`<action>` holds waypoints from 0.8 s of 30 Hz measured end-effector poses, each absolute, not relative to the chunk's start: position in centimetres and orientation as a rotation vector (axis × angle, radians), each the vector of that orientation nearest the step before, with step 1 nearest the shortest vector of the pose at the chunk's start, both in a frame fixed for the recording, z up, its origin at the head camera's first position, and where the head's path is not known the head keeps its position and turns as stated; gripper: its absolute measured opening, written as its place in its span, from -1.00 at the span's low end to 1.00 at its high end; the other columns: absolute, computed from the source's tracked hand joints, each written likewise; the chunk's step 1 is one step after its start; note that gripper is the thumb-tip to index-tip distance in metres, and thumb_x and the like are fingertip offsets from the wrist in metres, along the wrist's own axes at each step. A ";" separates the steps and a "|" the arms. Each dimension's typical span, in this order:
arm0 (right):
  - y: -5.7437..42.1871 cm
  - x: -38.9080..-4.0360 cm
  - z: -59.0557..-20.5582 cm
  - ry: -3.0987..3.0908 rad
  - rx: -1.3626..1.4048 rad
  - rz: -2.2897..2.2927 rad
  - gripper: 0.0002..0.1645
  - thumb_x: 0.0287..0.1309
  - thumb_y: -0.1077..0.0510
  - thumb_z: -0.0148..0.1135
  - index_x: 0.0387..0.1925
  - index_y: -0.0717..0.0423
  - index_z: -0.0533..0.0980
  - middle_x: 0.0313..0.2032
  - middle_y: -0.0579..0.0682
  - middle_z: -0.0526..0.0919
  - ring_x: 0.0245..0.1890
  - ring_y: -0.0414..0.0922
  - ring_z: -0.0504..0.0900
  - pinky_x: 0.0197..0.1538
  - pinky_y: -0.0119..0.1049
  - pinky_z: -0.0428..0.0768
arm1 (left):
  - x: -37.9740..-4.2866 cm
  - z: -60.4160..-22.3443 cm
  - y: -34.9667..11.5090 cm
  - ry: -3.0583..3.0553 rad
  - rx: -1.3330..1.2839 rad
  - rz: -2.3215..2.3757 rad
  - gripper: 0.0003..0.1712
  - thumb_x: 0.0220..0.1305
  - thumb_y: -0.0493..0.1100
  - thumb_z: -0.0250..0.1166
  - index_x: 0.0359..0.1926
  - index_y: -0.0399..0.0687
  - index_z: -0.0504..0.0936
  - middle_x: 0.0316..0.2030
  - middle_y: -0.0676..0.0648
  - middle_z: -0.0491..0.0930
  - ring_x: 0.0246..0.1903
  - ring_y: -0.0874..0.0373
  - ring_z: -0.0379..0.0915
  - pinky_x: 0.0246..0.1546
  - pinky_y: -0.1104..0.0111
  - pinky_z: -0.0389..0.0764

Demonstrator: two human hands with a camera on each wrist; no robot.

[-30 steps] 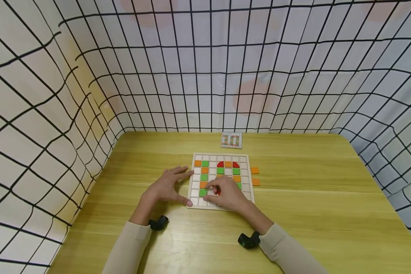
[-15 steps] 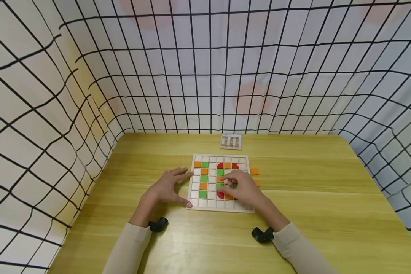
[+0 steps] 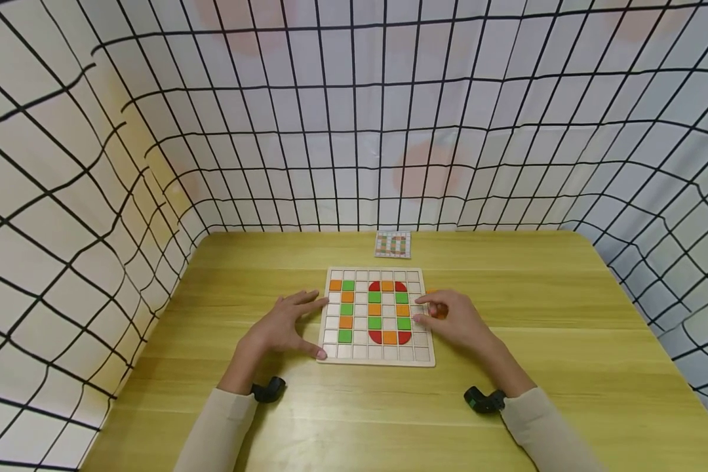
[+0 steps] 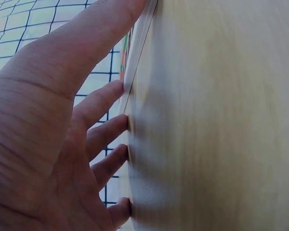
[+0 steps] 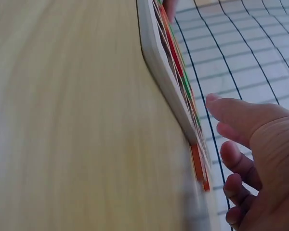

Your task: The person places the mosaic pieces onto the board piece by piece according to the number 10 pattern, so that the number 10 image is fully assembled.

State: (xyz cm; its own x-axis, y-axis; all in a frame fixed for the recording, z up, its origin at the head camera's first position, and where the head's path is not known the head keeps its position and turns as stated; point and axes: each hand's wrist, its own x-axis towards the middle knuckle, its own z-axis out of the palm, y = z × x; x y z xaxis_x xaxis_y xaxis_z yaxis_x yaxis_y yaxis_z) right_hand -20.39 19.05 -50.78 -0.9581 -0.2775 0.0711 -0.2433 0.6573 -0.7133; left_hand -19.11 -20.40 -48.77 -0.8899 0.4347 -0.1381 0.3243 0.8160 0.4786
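Observation:
A wooden grid board [image 3: 377, 362] lies on the table, with orange, green and red tiles set in its squares. They make a column on the left and a rounded ring on the right, red quarter-rounds at its corners. My left hand [image 3: 280, 324] rests with spread fingers along the board's left edge, thumb at the near corner. Over the right edge hovers my right hand [image 3: 457, 321], thumb and index finger apart and nothing visible between them. Loose orange tiles [image 5: 200, 166] lie beside the board in the right wrist view; in the head view the right hand mostly covers them.
A small pattern card [image 3: 393, 244] with a coloured grid lies behind the board. White walls with black grid lines [image 3: 354, 164] stand around the back and sides of the wooden table [image 3: 259, 255]. Each wrist carries a black device [image 3: 484, 400].
My right hand has moved right, from the board's lower middle across the ring to the right edge, uncovering the tiles. The left hand keeps its place. The head view has shifted slightly.

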 end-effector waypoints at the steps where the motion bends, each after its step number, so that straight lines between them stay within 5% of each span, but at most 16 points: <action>1: 19.6 -20.4 -51.0 2.824 -0.425 -1.193 -0.61 0.15 -0.16 0.52 -0.04 -0.13 0.72 -0.39 -0.13 0.54 -0.22 -0.10 0.44 -0.18 -0.24 0.39 | -19.1 -48.8 -20.4 2.761 0.585 0.664 0.35 -0.31 0.49 0.63 0.56 0.32 0.31 0.61 -0.05 0.12 0.62 -0.14 -0.08 0.58 -0.27 -0.21; 15: 24.2 -20.3 -52.0 2.860 -0.550 -1.056 -0.39 0.14 -0.20 0.51 0.17 -0.04 0.68 -0.48 -0.19 0.50 -0.42 -0.18 0.37 -0.29 -0.34 0.32 | -19.2 -48.9 -20.4 2.759 0.580 0.670 0.35 -0.31 0.50 0.63 0.56 0.34 0.30 0.61 -0.04 0.12 0.62 -0.14 -0.09 0.58 -0.28 -0.22; 24: 23.8 -20.5 -52.0 2.862 -0.577 -1.031 -0.52 0.18 -0.16 0.49 0.08 -0.08 0.73 -0.55 -0.20 0.46 -0.47 -0.19 0.36 -0.31 -0.35 0.29 | -19.2 -48.9 -20.4 2.757 0.588 0.663 0.35 -0.30 0.50 0.63 0.56 0.32 0.30 0.61 -0.05 0.12 0.62 -0.15 -0.09 0.58 -0.28 -0.21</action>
State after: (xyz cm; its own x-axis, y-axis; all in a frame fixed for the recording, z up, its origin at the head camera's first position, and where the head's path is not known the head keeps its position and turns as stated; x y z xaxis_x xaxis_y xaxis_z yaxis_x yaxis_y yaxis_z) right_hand -20.46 23.79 -51.98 -0.9296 -0.3594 0.0817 -0.3289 0.7092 -0.6236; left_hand -19.17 -20.41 -48.90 -0.8888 0.4364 -0.1398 0.3251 0.8155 0.4788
